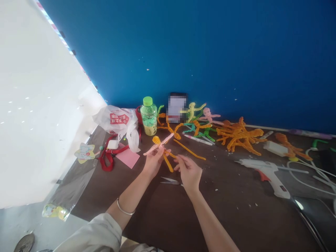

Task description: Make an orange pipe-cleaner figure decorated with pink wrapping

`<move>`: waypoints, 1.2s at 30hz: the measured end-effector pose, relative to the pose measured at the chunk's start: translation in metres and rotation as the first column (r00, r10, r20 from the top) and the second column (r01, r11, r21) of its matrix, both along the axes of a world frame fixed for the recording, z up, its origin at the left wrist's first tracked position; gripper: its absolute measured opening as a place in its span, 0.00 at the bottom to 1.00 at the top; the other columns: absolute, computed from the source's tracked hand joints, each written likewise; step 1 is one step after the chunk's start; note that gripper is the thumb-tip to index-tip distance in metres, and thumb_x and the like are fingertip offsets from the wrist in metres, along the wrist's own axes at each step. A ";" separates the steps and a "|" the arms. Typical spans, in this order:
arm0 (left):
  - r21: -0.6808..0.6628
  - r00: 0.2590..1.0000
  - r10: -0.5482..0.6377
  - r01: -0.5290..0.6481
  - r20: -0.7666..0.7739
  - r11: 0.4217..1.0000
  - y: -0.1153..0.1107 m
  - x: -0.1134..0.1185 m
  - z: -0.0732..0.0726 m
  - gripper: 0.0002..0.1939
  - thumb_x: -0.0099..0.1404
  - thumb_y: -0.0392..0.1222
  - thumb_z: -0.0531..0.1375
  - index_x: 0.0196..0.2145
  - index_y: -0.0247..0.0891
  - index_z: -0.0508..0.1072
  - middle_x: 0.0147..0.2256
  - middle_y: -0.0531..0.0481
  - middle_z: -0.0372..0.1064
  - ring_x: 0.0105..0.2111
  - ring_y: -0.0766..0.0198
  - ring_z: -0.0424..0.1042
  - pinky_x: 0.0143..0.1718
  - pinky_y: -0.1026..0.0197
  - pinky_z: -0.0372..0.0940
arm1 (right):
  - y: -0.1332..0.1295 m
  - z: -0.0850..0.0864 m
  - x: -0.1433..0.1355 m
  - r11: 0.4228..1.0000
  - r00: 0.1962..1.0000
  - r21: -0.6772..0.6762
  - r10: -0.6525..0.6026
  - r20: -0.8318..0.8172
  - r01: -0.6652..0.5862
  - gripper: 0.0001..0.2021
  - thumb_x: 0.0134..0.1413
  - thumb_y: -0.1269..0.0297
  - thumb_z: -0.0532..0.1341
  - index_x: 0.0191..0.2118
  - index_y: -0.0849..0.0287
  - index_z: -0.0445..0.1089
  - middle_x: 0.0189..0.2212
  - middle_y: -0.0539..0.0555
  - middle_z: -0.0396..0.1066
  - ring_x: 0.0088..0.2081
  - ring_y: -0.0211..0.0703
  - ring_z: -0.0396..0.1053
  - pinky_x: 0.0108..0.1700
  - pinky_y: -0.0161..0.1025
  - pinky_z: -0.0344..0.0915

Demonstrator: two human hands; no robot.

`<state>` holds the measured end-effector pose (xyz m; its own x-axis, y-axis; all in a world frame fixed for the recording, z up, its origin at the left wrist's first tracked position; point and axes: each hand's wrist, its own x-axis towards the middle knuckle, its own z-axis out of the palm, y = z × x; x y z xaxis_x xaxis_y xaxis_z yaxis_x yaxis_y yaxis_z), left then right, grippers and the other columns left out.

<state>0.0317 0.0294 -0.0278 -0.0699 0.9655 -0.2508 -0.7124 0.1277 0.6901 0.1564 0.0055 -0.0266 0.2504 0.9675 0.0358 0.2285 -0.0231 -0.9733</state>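
Note:
In the middle of the head view, my left hand (pixel 154 161) is closed around a pipe-cleaner figure (pixel 156 140) with an orange top, pink twisted arms and orange strands hanging below. The fingers of my right hand (pixel 189 173) are pinched at the end of an orange pipe cleaner (pixel 171 154) that runs out from the figure. Under my hands, scissors (pixel 169 181) lie on the dark table, partly hidden by my right hand. Just beyond, a loose orange pipe cleaner (pixel 190 149) lies flat.
A green-capped bottle (pixel 149 119), a white plastic bag (pixel 115 119) and a propped screen (pixel 177 106) stand along the blue wall. Finished-looking twisted figures (pixel 192 111) and an orange heap (pixel 240 137) lie to the right. Nearer is a glue gun (pixel 270 175) with cables beside it.

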 end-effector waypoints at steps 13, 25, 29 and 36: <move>-0.099 0.999 0.029 -0.026 0.024 0.995 0.003 -0.003 -0.003 0.12 0.48 0.42 0.65 0.30 0.34 0.71 0.26 0.54 0.68 0.30 0.67 0.72 0.38 0.63 0.64 | 0.006 -0.012 0.016 0.766 0.524 0.228 0.162 0.836 -0.601 0.13 0.58 0.68 0.50 0.43 0.64 0.69 0.25 0.57 0.71 0.25 0.41 0.68 0.27 0.36 0.63; -0.095 1.000 0.000 -0.002 -0.020 0.995 0.003 -0.003 -0.002 0.13 0.48 0.43 0.65 0.30 0.34 0.71 0.26 0.54 0.68 0.29 0.68 0.72 0.37 0.63 0.64 | 0.004 0.001 0.010 0.857 0.572 0.013 0.333 0.750 -0.516 0.13 0.55 0.73 0.46 0.29 0.61 0.67 0.21 0.53 0.66 0.22 0.37 0.61 0.27 0.34 0.53; -0.039 0.999 -0.042 0.042 -0.002 0.998 0.003 -0.005 0.000 0.11 0.49 0.42 0.65 0.29 0.34 0.71 0.24 0.56 0.66 0.22 0.74 0.68 0.39 0.64 0.64 | 0.005 0.012 0.014 0.708 0.707 -0.179 0.702 0.085 -0.683 0.16 0.58 0.59 0.46 0.25 0.60 0.63 0.16 0.46 0.57 0.19 0.33 0.54 0.23 0.31 0.50; -0.066 0.989 -0.125 0.130 0.085 0.989 0.000 -0.006 0.005 0.12 0.49 0.42 0.65 0.29 0.34 0.70 0.24 0.55 0.65 0.25 0.73 0.68 0.27 0.71 0.61 | 0.004 0.016 0.012 0.667 0.639 -0.083 0.659 -0.397 -0.740 0.17 0.52 0.51 0.54 0.26 0.62 0.67 0.17 0.45 0.53 0.20 0.31 0.50 0.22 0.30 0.49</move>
